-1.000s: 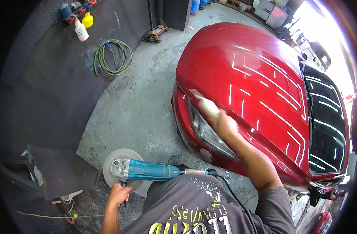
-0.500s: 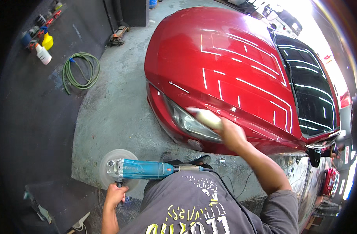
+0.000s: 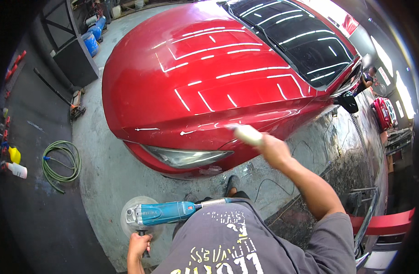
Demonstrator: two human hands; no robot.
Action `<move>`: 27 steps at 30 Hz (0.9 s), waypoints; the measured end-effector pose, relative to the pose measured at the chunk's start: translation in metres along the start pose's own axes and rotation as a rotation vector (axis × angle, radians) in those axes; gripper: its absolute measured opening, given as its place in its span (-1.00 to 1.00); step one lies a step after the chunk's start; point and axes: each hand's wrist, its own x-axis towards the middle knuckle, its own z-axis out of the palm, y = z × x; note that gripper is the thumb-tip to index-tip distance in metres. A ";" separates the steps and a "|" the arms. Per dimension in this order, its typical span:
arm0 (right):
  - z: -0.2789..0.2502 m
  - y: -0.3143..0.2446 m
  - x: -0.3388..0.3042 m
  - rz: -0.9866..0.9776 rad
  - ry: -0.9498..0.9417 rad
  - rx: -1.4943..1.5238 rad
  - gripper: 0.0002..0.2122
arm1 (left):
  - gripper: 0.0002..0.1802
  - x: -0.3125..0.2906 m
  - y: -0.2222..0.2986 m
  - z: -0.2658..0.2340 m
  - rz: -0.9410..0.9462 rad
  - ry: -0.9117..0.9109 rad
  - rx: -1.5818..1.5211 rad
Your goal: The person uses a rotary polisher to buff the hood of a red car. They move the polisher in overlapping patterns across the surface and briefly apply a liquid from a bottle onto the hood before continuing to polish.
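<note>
My right hand (image 3: 274, 151) is closed around a pale squeeze bottle (image 3: 248, 135), tipped over the hood edge of a red car (image 3: 195, 86). Motion blurs the bottle's nozzle end. Pale streaks (image 3: 147, 129) lie on the paint above the headlight (image 3: 186, 156). Lower left, my left hand (image 3: 138, 245) grips the black side handle of a blue power polisher (image 3: 167, 213). The polisher's round pale pad (image 3: 147, 233) looks smeared, as if spinning. Its rear end rests against my grey shirt (image 3: 218, 242).
A coiled green hose (image 3: 61, 165) hangs by the dark wall at left, near spray bottles (image 3: 16, 170). A floor jack (image 3: 77, 104) stands farther back, by blue drums (image 3: 90, 43). A cable (image 3: 269, 180) trails on the floor. Another person (image 3: 367, 78) is beyond the car mirror.
My view has turned, so the car sits farther left. The bottle has moved from over the headlight back along the hood edge. Another pale streak shows there. My left hand keeps its hold.
</note>
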 end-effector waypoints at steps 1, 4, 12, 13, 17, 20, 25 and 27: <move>-0.002 0.039 -0.015 0.195 0.021 -0.065 -0.67 | -0.77 0.010 0.000 0.006 0.019 -0.012 0.003; -0.026 0.059 -0.031 0.012 0.096 -0.045 -0.64 | -0.69 0.006 -0.002 0.014 -0.007 -0.009 0.000; -0.037 -0.003 -0.013 -0.739 0.310 0.012 -0.66 | -0.72 -0.018 -0.008 0.027 -0.057 0.104 -0.063; -0.023 0.063 0.002 -0.619 0.266 -0.025 -0.68 | -0.73 -0.017 -0.005 0.033 -0.053 0.091 -0.065; -0.042 0.233 -0.018 0.190 0.175 -0.183 -0.64 | -0.77 -0.011 -0.008 0.075 -0.049 0.090 -0.067; -0.053 0.208 -0.020 0.148 0.186 -0.063 -0.60 | -0.79 -0.037 -0.020 0.093 -0.135 0.115 -0.086; -0.059 0.095 -0.012 -0.711 0.353 0.094 -0.60 | -0.78 -0.042 -0.011 0.131 -0.153 0.134 -0.078; -0.064 0.121 0.003 -0.971 0.419 -0.038 -0.66 | -0.78 -0.055 0.006 0.149 -0.159 0.149 -0.082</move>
